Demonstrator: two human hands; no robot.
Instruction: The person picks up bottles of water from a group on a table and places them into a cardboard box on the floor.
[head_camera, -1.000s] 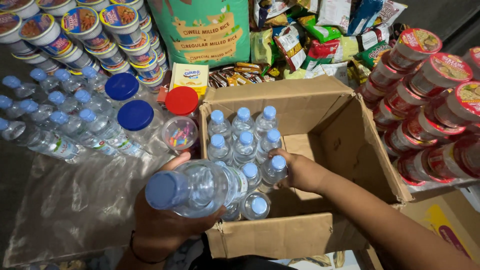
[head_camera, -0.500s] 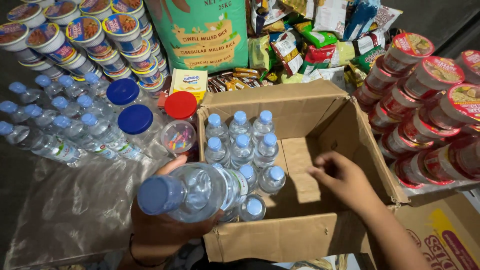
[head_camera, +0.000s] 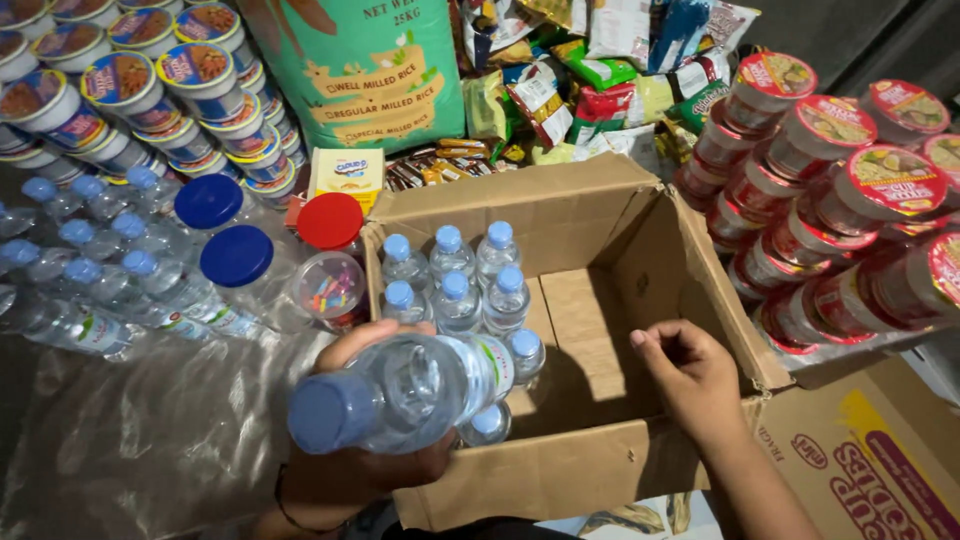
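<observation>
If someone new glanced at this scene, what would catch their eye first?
Probably the clear water bottle with a blue cap, held sideways in the left hand at the near edge of the open cardboard box. Inside stand small bottles at its left, while the right hand hovers over the bare part.

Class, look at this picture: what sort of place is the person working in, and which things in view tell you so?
Probably a small grocery shop or its stockroom: stacked cup noodles, a large rice sack, and a cardboard box of water bottles, one water bottle in the left hand.
</observation>
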